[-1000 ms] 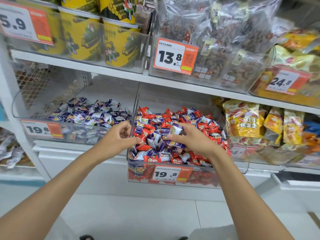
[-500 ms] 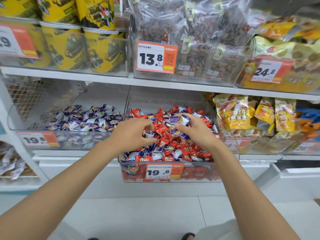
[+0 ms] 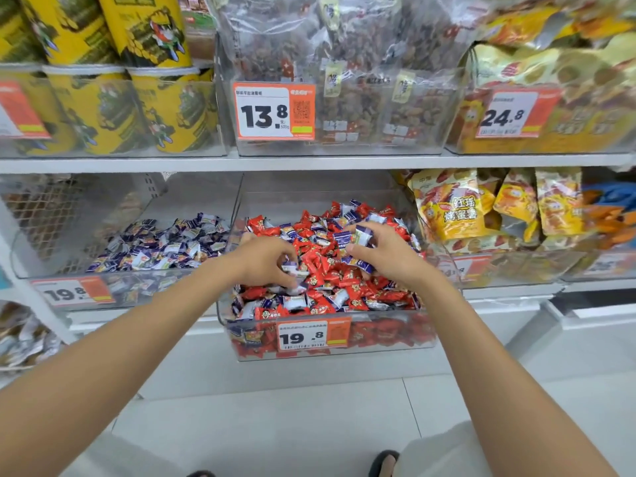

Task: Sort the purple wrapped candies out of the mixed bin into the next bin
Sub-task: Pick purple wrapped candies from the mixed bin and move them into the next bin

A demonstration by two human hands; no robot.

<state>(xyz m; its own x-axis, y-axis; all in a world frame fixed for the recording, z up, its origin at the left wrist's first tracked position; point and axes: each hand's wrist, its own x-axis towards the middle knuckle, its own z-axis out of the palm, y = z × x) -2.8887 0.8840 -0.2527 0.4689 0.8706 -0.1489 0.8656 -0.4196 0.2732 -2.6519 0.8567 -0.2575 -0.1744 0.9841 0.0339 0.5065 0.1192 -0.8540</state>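
Both arms reach into the mixed bin: my left hand pinches a purple candy, my right hand clutches more purple candies; next bin open-topped just left.

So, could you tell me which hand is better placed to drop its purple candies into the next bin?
Left hand, probably. It grips purple candies near the left side of the mixed bin, closest to the purple bin; the right hand, also holding purple candies, is farther right.

Purple candies strewn through mixed bin; next bin, left, all purple.
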